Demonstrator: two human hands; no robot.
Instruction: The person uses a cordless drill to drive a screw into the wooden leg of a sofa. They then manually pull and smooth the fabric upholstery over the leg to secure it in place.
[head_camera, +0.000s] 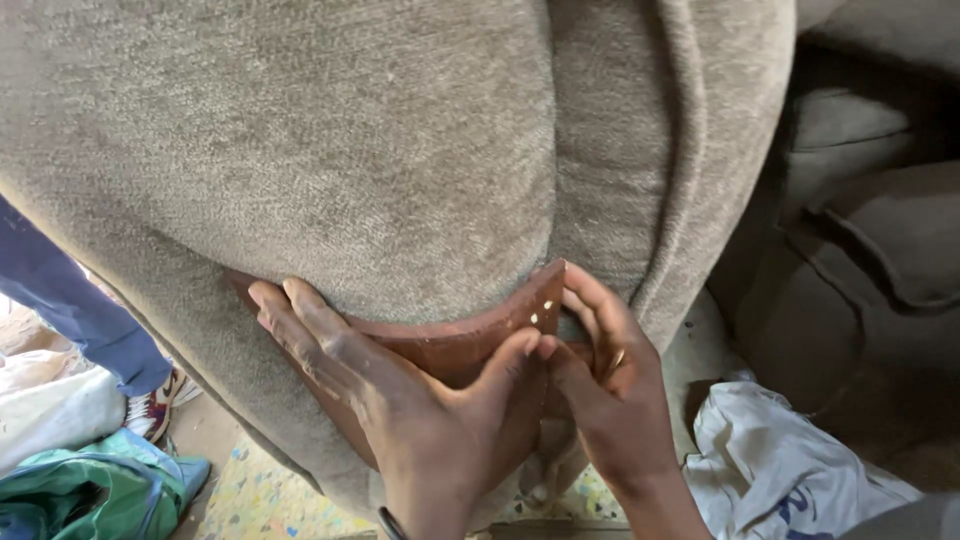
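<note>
A large piece of upholstered furniture covered in grey-brown plush fabric (380, 150) fills most of the view. At its lower edge sits a curved reddish-brown panel (455, 345) with several small pale studs near its upper right corner. My left hand (400, 400) lies flat on this panel, fingers spread along its top edge under the fabric, thumb pressing its middle. My right hand (605, 385) grips the panel's right end, fingers curled behind it, thumb meeting the left thumb. A ring shows on one right finger.
Another person's leg in blue trousers (70, 310) and a patterned shoe (155, 405) stand at the left. Green and white bags (90, 485) lie lower left. A white printed sack (780, 465) lies lower right. More grey upholstered furniture (870, 230) stands on the right.
</note>
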